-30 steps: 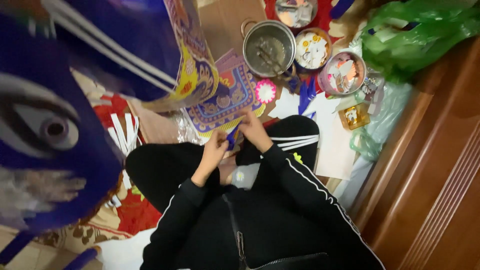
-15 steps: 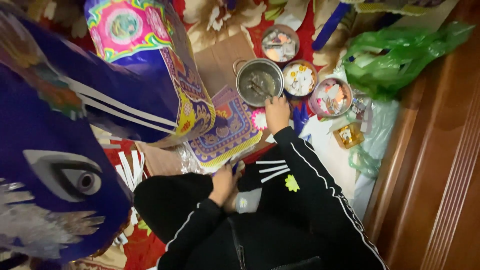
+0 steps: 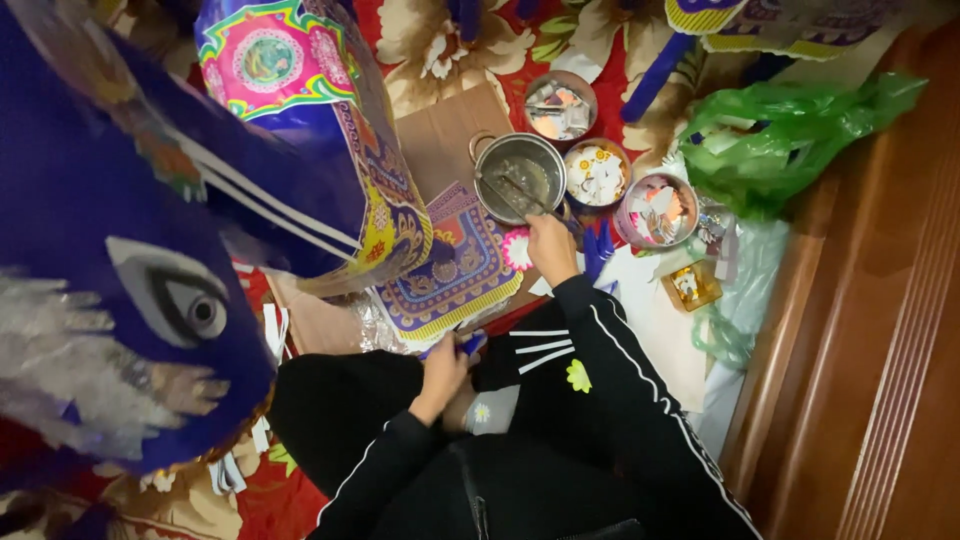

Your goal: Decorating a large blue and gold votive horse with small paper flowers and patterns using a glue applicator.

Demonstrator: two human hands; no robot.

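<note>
Fingers of the right hand (image 3: 551,248) are curled together near the handle end of a thin metal tool (image 3: 520,192); whether they actually pinch it cannot be told, since the knuckles cover the contact. That tool lies slantwise across the round steel pot (image 3: 518,177), its long axis running from the pot's far left rim down toward the right hand at the near right rim. The pot serves as landmark below.

Left hand (image 3: 443,370) sits well nearer the body than the pot, over the lap, fingers closed around a small blue-purple piece (image 3: 468,344) whose kind is not readable. The right hand is plainly the nearer one to the pot; the left is well apart from it.

Just right of the pot: a round tin of white and yellow paper flowers (image 3: 594,175), then a pink-rimmed tin of mixed paper scraps (image 3: 657,210). Beyond the pot, a third tin of pale cut pieces (image 3: 558,105). Between pot and lap lies a flat patterned purple-and-yellow paper panel (image 3: 450,270), its near edge close to the left hand. Left of the pot looms a large blue paper-craft figure with a painted eye (image 3: 150,290). Far right of the pot, a crumpled green plastic bag (image 3: 790,130) beside a brown wooden panel (image 3: 880,330).

Hidden or unclear: pot contents show only a dull sheen; the tool's working end is hard to make out; the figure's outline is cut off by the left edge.
</note>
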